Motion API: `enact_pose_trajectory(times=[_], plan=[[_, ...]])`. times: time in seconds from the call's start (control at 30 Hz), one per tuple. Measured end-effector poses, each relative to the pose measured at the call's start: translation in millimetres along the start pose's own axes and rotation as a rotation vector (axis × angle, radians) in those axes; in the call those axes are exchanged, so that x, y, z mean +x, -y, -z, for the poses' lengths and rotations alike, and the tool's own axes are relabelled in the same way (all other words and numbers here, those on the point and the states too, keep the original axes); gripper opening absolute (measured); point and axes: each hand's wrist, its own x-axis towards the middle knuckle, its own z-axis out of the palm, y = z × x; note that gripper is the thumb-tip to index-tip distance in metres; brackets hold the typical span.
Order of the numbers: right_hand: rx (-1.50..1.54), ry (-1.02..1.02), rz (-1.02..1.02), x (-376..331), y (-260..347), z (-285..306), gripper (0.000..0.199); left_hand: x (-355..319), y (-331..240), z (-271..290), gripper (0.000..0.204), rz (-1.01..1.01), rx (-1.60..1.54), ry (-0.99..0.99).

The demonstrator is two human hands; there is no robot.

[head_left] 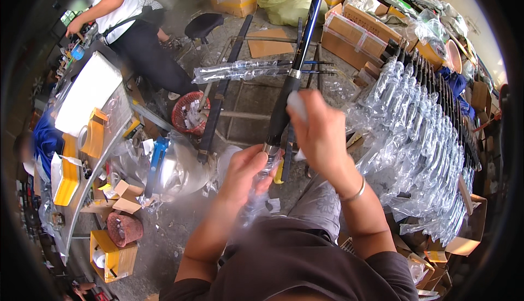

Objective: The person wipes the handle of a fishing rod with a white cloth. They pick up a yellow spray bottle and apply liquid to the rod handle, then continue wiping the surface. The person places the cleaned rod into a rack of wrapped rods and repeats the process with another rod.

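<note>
A black fishing rod (280, 110) slants up and away in front of me, with silver metal bands and a dark foam-like grip. My left hand (245, 169) is closed around its lower end at a metal band. Clear plastic wrap (252, 207) hangs below that hand around the butt. My right hand (323, 132) is beside the grip, its fingers curled on a small whitish pad or wad (297, 105) that seems to touch the rod. Beyond, two or so plastic-wrapped rod handles (240, 72) lie across a metal frame (222, 91).
To the right leans a dense row of plastic-sleeved rods (417, 132). Cardboard boxes (355, 36) stand behind them. On the left are a workbench (117, 121), a red basket (184, 123) and another person (123, 14) at the bench. A black stool (204, 26) stands farther back.
</note>
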Motion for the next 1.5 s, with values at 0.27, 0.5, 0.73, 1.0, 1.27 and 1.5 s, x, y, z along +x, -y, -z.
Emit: enact_pose_trajectory(times=[0.27, 0.5, 0.73, 1.0, 1.27, 1.5], plan=[[-0.003, -0.027, 0.149, -12, 1, -5, 0.023, 0, 3, 5, 0.048, 0.010, -0.064, 0.058], [0.016, -0.049, 0.119, -9, 1, -7, 0.022, 5, -2, 2, 0.047, 0.008, -0.045, 0.055], [0.127, -0.049, -0.075, -1, -8, -1, 0.022, 2, 0, 7, 0.058, 0.056, -0.108, 0.065], [0.450, 0.034, -0.334, -26, -30, 4, 0.024, 8, 9, 26, 0.059, 0.083, -0.360, 0.239], [0.298, -0.082, 0.095, 10, -20, 16, 0.033, 9, 11, 24, 0.062, 0.143, -0.317, 0.248], [0.233, -0.055, 0.175, 19, -24, -5, 0.035, 7, 5, 17, 0.055, 0.053, -0.241, 0.200]])
